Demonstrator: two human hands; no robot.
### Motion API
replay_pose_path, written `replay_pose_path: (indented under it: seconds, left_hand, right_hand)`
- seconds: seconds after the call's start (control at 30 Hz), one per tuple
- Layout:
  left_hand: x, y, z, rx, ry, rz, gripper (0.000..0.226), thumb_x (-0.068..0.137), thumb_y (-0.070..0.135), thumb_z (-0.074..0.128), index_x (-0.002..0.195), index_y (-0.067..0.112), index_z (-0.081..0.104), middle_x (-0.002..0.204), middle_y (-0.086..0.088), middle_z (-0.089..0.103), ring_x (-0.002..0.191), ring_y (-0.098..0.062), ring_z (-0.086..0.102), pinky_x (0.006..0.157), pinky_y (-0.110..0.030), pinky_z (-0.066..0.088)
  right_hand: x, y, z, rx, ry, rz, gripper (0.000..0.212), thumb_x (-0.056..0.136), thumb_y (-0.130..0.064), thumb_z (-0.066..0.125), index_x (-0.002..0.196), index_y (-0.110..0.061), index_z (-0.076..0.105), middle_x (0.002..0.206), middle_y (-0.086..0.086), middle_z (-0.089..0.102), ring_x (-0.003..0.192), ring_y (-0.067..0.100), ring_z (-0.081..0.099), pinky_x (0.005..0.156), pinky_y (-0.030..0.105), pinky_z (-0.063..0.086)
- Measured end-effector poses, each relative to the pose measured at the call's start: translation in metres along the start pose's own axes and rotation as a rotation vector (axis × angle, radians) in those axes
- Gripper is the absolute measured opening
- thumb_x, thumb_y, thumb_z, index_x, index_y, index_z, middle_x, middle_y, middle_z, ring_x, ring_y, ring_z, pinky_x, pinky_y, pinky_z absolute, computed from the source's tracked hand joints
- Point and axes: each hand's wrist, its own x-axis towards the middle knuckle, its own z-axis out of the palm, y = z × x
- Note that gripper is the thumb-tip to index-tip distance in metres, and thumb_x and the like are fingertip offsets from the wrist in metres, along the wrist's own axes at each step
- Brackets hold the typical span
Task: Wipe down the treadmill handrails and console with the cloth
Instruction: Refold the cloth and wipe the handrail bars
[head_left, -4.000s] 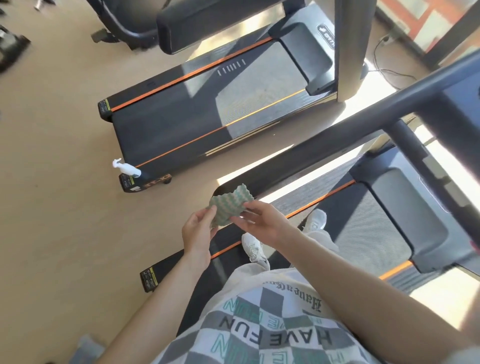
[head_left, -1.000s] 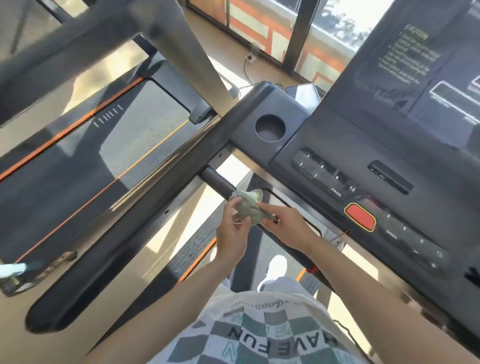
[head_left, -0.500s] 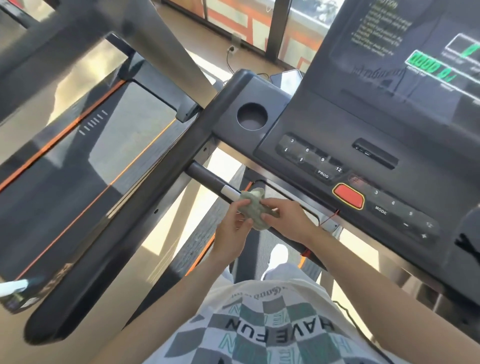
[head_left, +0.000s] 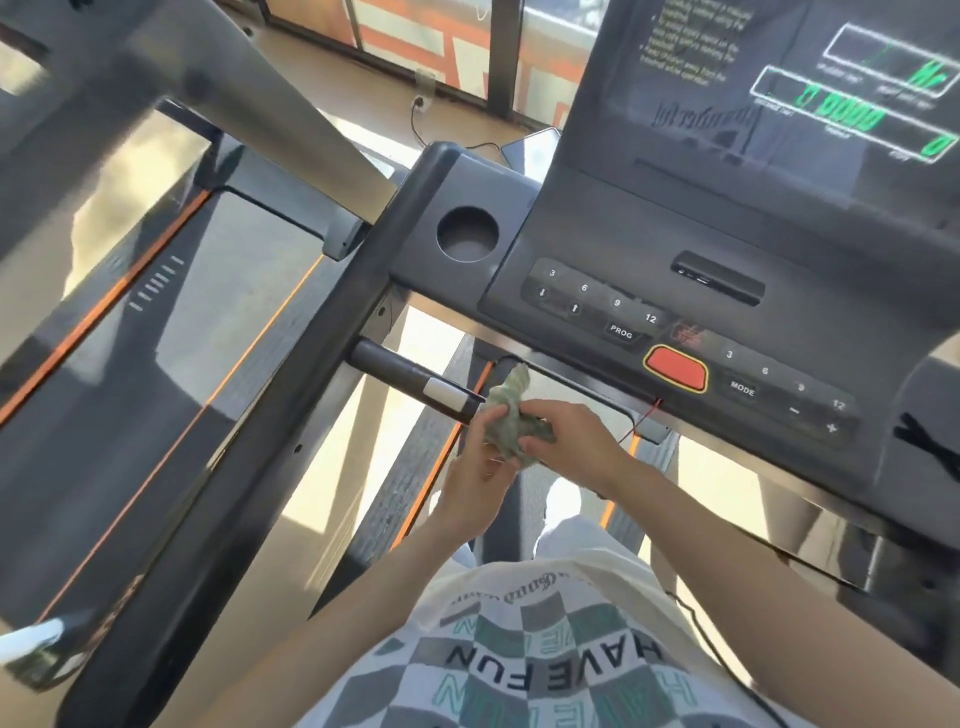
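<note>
Our left fingers (head_left: 493, 415) curl around a bunched pale green cloth (head_left: 506, 421) from below. Our right fingers (head_left: 550, 410) pinch its other end between thumb and forefinger, so both hands close on the one wad. Whether the cloth wraps fully round the bar beneath we cannot tell, since the hands hide it. The left hand (head_left: 480, 470) and right hand (head_left: 574, 444) meet below and to the left of the red stop button (head_left: 675, 369), right where the bare part of the front handrail (head_left: 400, 371) ends. We judge the two-handed hold is meant to squeeze the cloth round the tube so that it rubs every side. The cloth looks soft, thin and crumpled, with one corner poking up towards the button. The handrail is a round, matte black tube bearing a smooth white patch (head_left: 445, 395) just left of the cloth. The button is a glossy red lozenge with a yellow rim, set in the console (head_left: 623, 234), a broad slab of dark grey hard plastic with flat printed keys (head_left: 621, 331) on either side of the button. Up and left of the button sinks a round cup holder (head_left: 467, 234). Above the button rises a dark, shiny display (head_left: 779, 156) with green digits. Far left of the button runs a long black side handrail (head_left: 249, 441). Below the button lies the checked shirt (head_left: 545, 649) we wear.
</note>
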Motion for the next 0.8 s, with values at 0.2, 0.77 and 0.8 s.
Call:
replay_pose_path:
  seconds: [0.2,0.77,0.8]
  left_hand:
    - [0.003,0.004,-0.007,0.060,-0.255,-0.029,0.055,0.097,0.003,0.064,0.144,0.027,0.052,0.123,0.006,0.070,0.106,-0.009,0.071,0.089,-0.034,0.061]
    - [0.045,0.010,-0.065,1.079,-0.061,0.710,0.049,0.085,0.036,0.080,0.131,0.023,0.067,0.129,0.006,0.069,0.119,-0.019,0.061,0.107,-0.041,0.046]
    - [0.048,0.009,-0.069,1.085,-0.048,0.713,0.047,0.084,0.036,0.081,0.128,0.023,0.069,0.126,0.005,0.070,0.117,-0.019,0.063,0.106,-0.040,0.046]
  right_hand:
    - [-0.029,0.024,-0.004,-0.074,0.031,0.089,0.024,0.087,-0.020,0.072,0.110,-0.024,0.071,0.095,-0.003,0.068,0.089,0.021,0.061,0.080,0.037,0.051]
    - [-0.003,-0.017,0.022,0.012,0.188,0.055,0.044,0.087,-0.024,0.074,0.130,-0.027,0.064,0.108,-0.005,0.073,0.094,0.017,0.065,0.087,0.034,0.051]
    - [-0.001,-0.018,0.024,0.010,0.201,0.054,0.048,0.087,-0.025,0.075,0.133,-0.027,0.062,0.112,-0.004,0.072,0.097,0.017,0.064,0.089,0.034,0.050]
